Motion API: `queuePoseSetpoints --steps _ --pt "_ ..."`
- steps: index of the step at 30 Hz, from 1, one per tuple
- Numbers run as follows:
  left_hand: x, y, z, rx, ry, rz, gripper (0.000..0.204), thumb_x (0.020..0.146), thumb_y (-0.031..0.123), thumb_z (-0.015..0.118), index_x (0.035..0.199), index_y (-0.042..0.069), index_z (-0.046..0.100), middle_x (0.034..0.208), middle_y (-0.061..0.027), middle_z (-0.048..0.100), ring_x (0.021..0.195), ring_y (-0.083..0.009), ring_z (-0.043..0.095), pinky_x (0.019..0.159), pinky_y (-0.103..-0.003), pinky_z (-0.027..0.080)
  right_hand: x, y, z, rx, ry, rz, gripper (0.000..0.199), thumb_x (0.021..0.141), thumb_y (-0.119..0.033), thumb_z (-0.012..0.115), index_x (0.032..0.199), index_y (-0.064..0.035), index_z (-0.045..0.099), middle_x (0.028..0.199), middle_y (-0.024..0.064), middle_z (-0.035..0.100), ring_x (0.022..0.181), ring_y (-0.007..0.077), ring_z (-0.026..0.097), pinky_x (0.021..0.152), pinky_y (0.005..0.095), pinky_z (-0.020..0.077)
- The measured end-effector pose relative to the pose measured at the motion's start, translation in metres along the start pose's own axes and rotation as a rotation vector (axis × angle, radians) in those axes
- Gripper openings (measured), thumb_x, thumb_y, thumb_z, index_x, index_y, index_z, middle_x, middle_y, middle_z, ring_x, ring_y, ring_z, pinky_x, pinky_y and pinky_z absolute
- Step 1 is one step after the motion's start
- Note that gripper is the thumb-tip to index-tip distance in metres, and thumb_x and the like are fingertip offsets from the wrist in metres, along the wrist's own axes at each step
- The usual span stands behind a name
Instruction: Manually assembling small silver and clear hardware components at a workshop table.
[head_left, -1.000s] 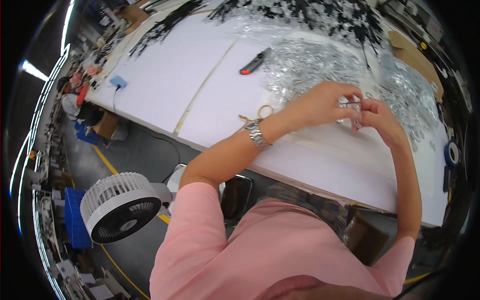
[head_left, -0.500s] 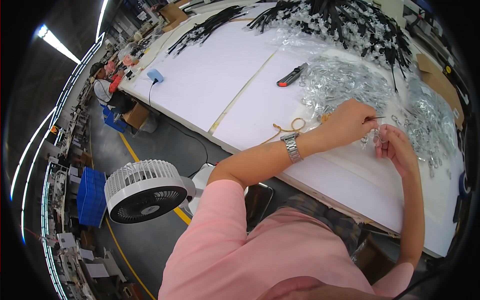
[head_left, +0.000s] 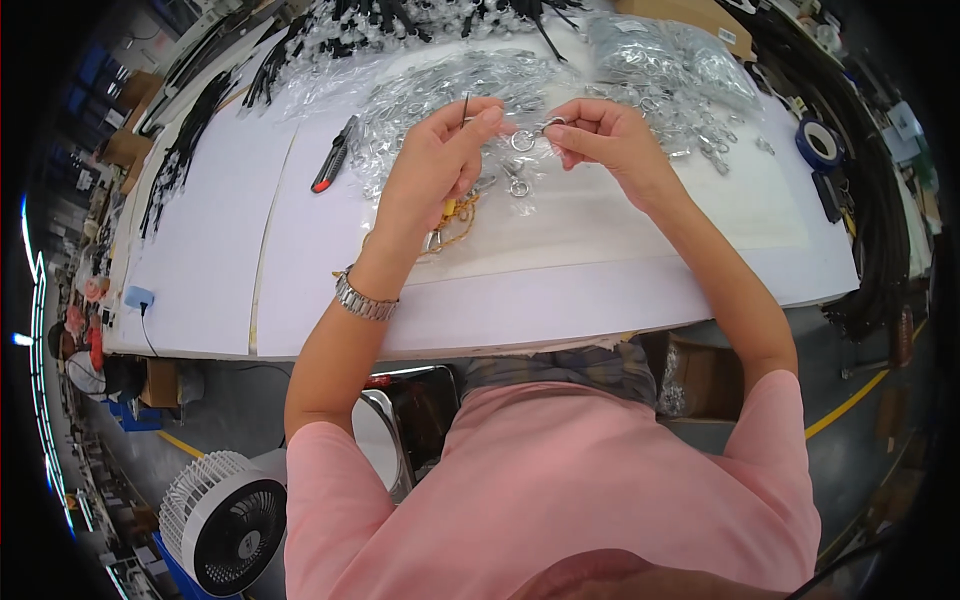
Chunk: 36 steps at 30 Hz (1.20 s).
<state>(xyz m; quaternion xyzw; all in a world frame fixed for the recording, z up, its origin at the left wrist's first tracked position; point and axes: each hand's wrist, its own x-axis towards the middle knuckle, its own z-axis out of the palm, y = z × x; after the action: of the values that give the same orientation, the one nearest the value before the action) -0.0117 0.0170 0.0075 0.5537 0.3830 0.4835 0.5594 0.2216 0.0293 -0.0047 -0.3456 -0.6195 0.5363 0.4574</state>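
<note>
My left hand (head_left: 440, 155) is closed, with a thin dark pointed tool (head_left: 466, 108) sticking up from its fingers; the rest of the tool is hidden. Thumb and fingertips of my right hand (head_left: 605, 140) pinch a small metal ring (head_left: 553, 123). Between the two hands hangs another shiny ring (head_left: 522, 141), and whether it is linked to the pinched one I cannot tell. Just below lies a metal clasp with a ring (head_left: 518, 187) on the table. A yellow cord (head_left: 460, 220) lies beside my left wrist. Clear bags of metal hardware (head_left: 430, 85) spread out behind my hands.
A box cutter (head_left: 333, 155) lies left of the bags on the white table (head_left: 330, 235). Black straps (head_left: 185, 150) lie at the far left, with more along the back. Loose metal clasps (head_left: 715, 150) and a blue tape roll (head_left: 820, 142) are to the right. A fan (head_left: 225, 525) stands lower left.
The view has swung to the right, so table and arms now sit more centrally. My hands have drawn apart, and a ring shows between them. Both still grip small things.
</note>
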Motion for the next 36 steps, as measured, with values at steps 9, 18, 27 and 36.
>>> queuePoseSetpoints --steps 9,18,27,36 --pt "-0.009 -0.018 0.018 -0.006 -0.159 -0.04 0.019 0.094 0.016 0.072 0.094 -0.004 0.071 0.08 -0.0097 0.074 0.047 -0.0033 0.043 0.041 -0.021 0.03 -0.017 0.002 -0.002 -0.223 0.202 -0.067 0.02 0.098 -0.018 0.069 0.103 0.0011 0.071 0.078 -0.0016 0.063 0.069 0.006 0.055 0.063 0.0228 0.0453" --pt "-0.015 -0.017 0.014 -0.214 -0.322 -0.139 0.015 0.091 0.012 0.075 0.093 -0.003 0.071 0.084 -0.0157 0.074 0.046 -0.0024 0.043 0.039 -0.021 0.028 -0.01 0.0 -0.005 -0.483 0.204 -0.111 0.02 0.099 -0.02 0.068 0.099 -0.0014 0.073 0.073 -0.0052 0.057 0.065 0.0033 0.047 0.059 0.0221 0.0379" --pt "-0.016 -0.011 0.023 -0.174 -0.299 -0.044 0.017 0.092 0.014 0.072 0.096 -0.002 0.068 0.085 -0.0151 0.075 0.045 -0.0036 0.042 0.038 -0.022 0.028 -0.018 0.006 -0.004 -0.142 0.259 0.074 0.03 0.099 -0.029 0.067 0.113 -0.0036 0.073 0.08 -0.0058 0.057 0.069 0.0035 0.05 0.066 0.0209 0.0422" --pt "-0.011 -0.01 0.011 -0.139 -0.367 -0.21 0.023 0.098 0.016 0.067 0.11 -0.003 0.066 0.092 -0.0124 0.074 0.043 0.0002 0.036 0.039 -0.019 0.025 -0.009 -0.002 0.019 -0.068 0.145 -0.135 0.032 0.102 -0.03 0.064 0.111 -0.0028 0.077 0.084 -0.0039 0.061 0.077 0.0053 0.055 0.074 0.0252 0.049"
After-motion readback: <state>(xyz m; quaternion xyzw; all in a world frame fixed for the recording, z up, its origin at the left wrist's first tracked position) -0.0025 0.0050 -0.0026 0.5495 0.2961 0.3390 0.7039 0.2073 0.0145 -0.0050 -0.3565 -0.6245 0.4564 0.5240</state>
